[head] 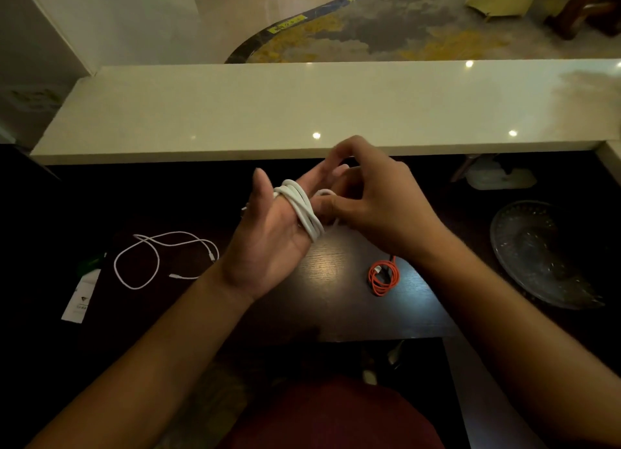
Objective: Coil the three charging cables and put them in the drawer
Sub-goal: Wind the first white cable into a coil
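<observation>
**White cable wound round the left hand above the dark worktop**

The fingers [327,171] of the left hand [268,243] are held straight and close together, palm up, with the thumb standing apart to the left. Several turns of a thick white cable [302,210] wrap across the base of these fingers, the loops lying side by side and slanting down toward the palm's right edge. The right hand [373,200] sits just beside the left, its fingers curled over the wound loops; the thumb and forefinger appear to pinch a free stretch of the same white cable close to the coil, though the exact point of contact is blurred. Both hands are raised above the dark wooden worktop [336,297].

On the worktop to the left, well apart from the hands, a thin white cable [137,263] lies loose in open, uneven loops, with its plug ends lying near the left wrist. To the right, near the right forearm, an orange cable [383,277] lies already gathered in a small tight coil, with a pale plug showing in it.

A white paper tag [80,300] lies at the worktop's left side, with something green just above it. A round glass dish [537,257] rests at the far right. Behind the hands a pale, glossy ledge [302,109] runs across the view, and a whitish object lies in shadow below it on the right. No drawer can be made out in this view.
</observation>
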`<action>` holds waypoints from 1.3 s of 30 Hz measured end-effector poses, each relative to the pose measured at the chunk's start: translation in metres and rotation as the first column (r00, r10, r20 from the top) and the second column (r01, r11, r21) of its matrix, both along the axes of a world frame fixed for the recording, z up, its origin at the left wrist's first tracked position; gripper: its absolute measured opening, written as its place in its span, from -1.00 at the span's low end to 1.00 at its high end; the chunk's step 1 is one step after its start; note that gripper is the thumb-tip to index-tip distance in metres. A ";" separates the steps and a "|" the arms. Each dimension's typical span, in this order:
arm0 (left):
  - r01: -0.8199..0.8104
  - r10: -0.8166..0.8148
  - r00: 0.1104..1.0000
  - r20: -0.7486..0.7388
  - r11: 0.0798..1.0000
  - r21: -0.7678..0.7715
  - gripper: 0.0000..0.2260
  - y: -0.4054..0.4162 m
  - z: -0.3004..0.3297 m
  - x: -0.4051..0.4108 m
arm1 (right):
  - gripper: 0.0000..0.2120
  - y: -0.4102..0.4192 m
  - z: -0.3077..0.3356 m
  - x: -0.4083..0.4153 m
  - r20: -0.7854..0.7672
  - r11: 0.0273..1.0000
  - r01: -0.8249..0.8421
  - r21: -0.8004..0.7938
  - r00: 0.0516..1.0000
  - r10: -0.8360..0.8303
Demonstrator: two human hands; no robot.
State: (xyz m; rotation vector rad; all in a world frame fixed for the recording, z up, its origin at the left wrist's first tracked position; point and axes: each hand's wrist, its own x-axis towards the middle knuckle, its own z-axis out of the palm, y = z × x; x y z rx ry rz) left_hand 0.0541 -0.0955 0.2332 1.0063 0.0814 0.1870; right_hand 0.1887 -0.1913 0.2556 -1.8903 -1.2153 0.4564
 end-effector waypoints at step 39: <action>-0.262 0.255 0.965 -0.063 0.938 -0.226 0.05 0.001 0.009 0.000 | -0.91 -0.026 -0.015 0.003 -0.253 0.840 -0.369 0.397 0.836 0.487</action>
